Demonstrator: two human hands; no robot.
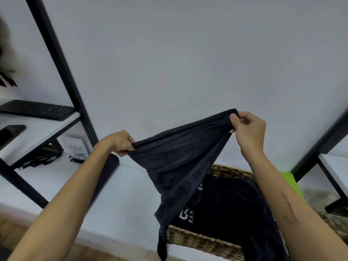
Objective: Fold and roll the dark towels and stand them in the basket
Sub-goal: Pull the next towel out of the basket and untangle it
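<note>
A dark towel [178, 162] hangs in the air above a woven basket [199, 242]. My left hand [120, 143] grips its left top edge in a fist. My right hand [248, 129] pinches the right top corner, held higher than the left. The cloth droops in folds, its lower end trailing over the basket's front left rim. More dark towels [226, 210], one with white lettering, lie heaped inside the basket. A dark rolled towel [108, 170] lies on the white table behind my left forearm.
The basket stands on a white table [122, 208] against a pale wall. At left, a black-framed shelf [62, 63] carries a keyboard [37, 110] and a phone [11, 132]. A QR-code card [76, 149] stands beneath it. Something green [288, 183] sits right of the basket.
</note>
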